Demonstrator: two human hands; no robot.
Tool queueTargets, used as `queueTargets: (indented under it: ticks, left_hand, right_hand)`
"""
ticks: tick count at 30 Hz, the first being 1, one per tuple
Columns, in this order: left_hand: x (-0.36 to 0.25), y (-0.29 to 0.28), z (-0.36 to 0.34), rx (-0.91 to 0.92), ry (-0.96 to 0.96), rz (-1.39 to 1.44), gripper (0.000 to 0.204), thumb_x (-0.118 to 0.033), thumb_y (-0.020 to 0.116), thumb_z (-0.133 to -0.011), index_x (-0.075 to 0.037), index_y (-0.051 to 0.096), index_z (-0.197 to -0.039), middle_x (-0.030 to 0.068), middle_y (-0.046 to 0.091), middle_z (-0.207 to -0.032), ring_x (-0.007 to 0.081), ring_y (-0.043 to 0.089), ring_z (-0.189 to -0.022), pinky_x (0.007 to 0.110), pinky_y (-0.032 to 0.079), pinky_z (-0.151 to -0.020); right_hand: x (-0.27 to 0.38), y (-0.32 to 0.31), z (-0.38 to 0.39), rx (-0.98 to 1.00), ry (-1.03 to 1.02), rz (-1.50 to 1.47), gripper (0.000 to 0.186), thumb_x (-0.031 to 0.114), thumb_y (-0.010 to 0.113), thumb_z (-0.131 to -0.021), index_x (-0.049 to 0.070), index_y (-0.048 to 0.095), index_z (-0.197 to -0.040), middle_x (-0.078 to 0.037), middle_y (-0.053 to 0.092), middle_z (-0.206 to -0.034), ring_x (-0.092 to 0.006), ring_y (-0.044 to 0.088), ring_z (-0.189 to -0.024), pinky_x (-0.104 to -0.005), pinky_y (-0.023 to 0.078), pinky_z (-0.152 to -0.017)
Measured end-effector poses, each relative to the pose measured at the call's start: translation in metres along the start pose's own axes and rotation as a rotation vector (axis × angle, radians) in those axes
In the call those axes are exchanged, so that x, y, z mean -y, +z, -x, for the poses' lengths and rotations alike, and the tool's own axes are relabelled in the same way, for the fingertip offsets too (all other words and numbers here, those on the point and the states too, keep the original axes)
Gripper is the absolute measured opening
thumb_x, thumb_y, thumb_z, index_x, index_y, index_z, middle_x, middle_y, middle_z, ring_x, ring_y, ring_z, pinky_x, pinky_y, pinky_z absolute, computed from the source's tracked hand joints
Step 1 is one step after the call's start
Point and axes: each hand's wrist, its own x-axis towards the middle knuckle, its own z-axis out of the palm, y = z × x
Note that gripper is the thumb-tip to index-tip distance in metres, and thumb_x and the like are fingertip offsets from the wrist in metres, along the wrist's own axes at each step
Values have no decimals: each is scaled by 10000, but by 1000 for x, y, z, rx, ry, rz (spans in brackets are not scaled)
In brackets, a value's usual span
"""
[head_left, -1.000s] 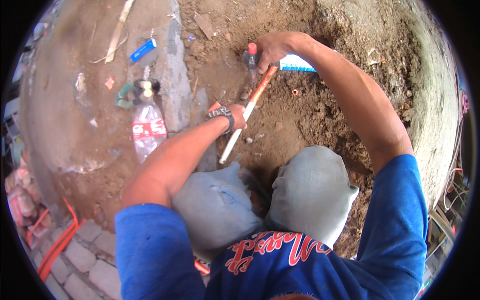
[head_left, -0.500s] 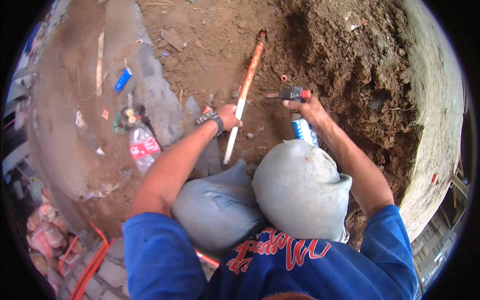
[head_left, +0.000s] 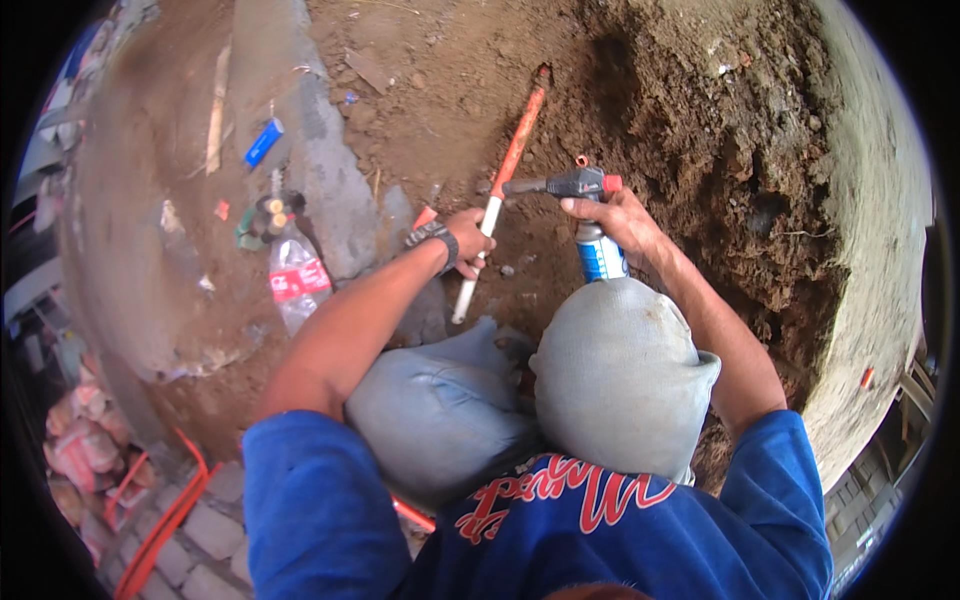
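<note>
A long straight pipe, orange on its far part (head_left: 522, 130) and white on its near part (head_left: 492, 215), slants up out of the dirt towards me. Around the white part closes my left hand (head_left: 466, 243), with a dark band on its wrist. In my right hand (head_left: 622, 218) is a gas torch (head_left: 578, 184) with a black and red head on a blue-and-white canister (head_left: 601, 257). The torch's nozzle points left, its tip at the joint between orange and white. No flame can be made out.
A clear plastic bottle (head_left: 296, 275) with a red label lies left of my left arm. Farther left are a blue packet (head_left: 264, 143) and a wooden stick (head_left: 217, 110). A bank of loose earth (head_left: 730, 170) rises at the right beside a concrete wall (head_left: 880, 230). Orange tubing (head_left: 165, 530) lies lower left.
The torch nozzle has come closer to the pipe and now reaches the colour joint. My left fingers have shifted on the white part. The whole view has moved slightly.
</note>
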Motion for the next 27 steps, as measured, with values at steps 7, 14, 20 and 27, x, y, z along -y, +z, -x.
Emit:
queueTargets:
  ticks: [7, 14, 20, 27]
  left_hand:
    - [4, 0, -12, 34, 9, 65, 446, -65, 642, -966, -74, 475, -1379, 48, 613, -875, 125, 581, -569, 430, 671, -574]
    - [11, 6, -20, -35, -100, 108, 266, -132, 651, -983, 60, 619, -1164, 98, 622, -910, 197, 659, -722, 432, 677, -631]
    - [10, 4, -10, -65, -105, 177, 338, -137, 701, -941, 99, 618, -1169, 176, 685, -999, 252, 752, -816, 368, 668, -613]
    - [12, 8, -14, -104, -112, 162, 333, -131, 689, -947, 94, 618, -1181, 155, 692, -983, 239, 748, -776, 358, 659, -585]
  right_hand:
    - [97, -6, -59, 362, -214, 621, 407, 364, 820, -829, 72, 749, -1103, -79, 714, -890, -218, 648, -784, -392, 530, -702]
    - [163, 45, -107, 449, -319, 1332, 362, 369, 826, -791, 99, 788, -1028, -108, 751, -909, -281, 685, -872, -453, 519, -805]
    - [182, 38, -107, 380, -285, 1197, 497, 372, 830, -756, 79, 758, -1151, -164, 751, -1058, -335, 680, -1020, -478, 498, -934]
    - [164, 29, -129, 467, -236, 1246, 472, 329, 873, -723, 98, 776, -1123, -103, 764, -1030, -292, 682, -1010, -442, 504, -878]
